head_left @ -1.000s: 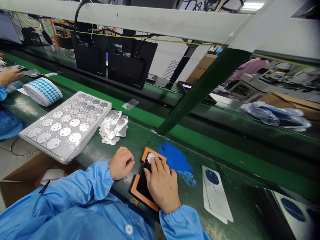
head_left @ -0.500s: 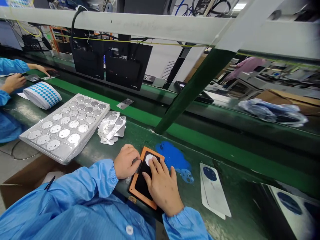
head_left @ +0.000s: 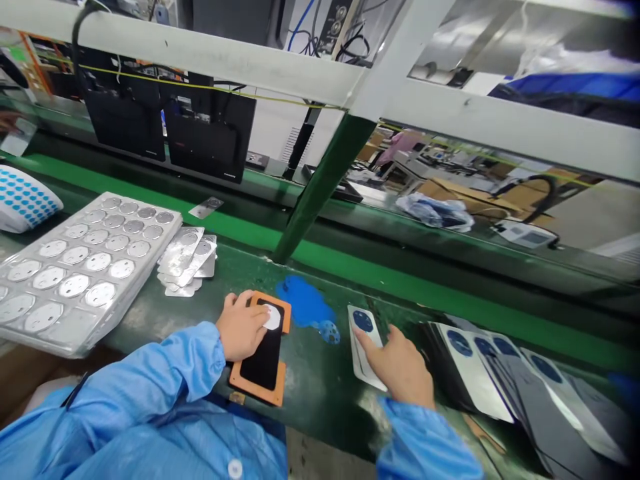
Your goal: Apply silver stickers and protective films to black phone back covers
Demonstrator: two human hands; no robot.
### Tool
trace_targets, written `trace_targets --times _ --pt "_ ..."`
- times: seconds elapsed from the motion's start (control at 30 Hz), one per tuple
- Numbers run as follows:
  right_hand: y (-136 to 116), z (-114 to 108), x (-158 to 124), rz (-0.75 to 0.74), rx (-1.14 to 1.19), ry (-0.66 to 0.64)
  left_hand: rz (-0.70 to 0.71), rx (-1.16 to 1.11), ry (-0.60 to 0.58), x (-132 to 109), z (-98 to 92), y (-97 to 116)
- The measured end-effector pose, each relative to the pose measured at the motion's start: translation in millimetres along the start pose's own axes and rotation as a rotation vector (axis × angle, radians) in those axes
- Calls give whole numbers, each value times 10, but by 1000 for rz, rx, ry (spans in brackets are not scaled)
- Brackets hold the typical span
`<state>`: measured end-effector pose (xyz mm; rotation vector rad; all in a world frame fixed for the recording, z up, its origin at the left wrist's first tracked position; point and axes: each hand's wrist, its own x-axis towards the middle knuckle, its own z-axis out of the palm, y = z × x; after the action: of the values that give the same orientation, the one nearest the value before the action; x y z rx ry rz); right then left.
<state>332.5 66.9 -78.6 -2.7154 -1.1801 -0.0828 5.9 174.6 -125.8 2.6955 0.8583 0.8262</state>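
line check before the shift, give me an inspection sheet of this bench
surface: dark green bench with a blue patch on it
job's things: orange-framed black pad with a white disc; white card with a blue circle
clutter: tray of metal discs, loose foil sheets, blue-dot roll, card stack
hands: left hand on the pad's top end, beside the disc; right hand with a fingertip on the card
cables: black cable, yellow wire along the beam
surroundings: black panels, plastic bag, cardboard box
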Motion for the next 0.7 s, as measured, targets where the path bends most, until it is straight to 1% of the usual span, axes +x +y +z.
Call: trace_targets --times 0.03,0.1,0.17,0.23,0.27,0.33,0.43,0.5,0.57,0.6,0.63,0.67,0.7 --pt "125 -29 158 31 -17 -77 -4 -5 10 6 -4 0" --pt "260 -36 374 48 -29 -183 -9 -23 28 19 -6 3" --pt "280 -5 467 27 -1 -231 -9 -46 53 24 3 4" --pt "255 11 492 23 40 -268 -12 -66 84 10 17 -1" --pt "247 -2 496 29 61 -271 -20 -76 100 -4 22 -5" --pt "261 -89 500 57 104 -235 -50 -105 135 -44 17 -9" --pt "317 -343 443 126 191 -134 -133 -226 201 -105 -55 23" --pt "269 -493 282 162 261 -103 -216 -385 228 -128 -140 92" --pt "57 -526 -25 144 422 -95 -337 -607 212 -132 -223 200" --pt "-115 -486 -233 103 532 -105 -399 -739 198 -129 -255 261" --pt "-320 -415 -470 50 792 -94 -449 -884 178 -126 -277 320" --pt "-540 -321 -726 2 1015 -140 -481 -1042 151 -125 -289 372" --pt "-756 -219 -988 -28 1127 -205 -493 -1199 113 -130 -293 412"
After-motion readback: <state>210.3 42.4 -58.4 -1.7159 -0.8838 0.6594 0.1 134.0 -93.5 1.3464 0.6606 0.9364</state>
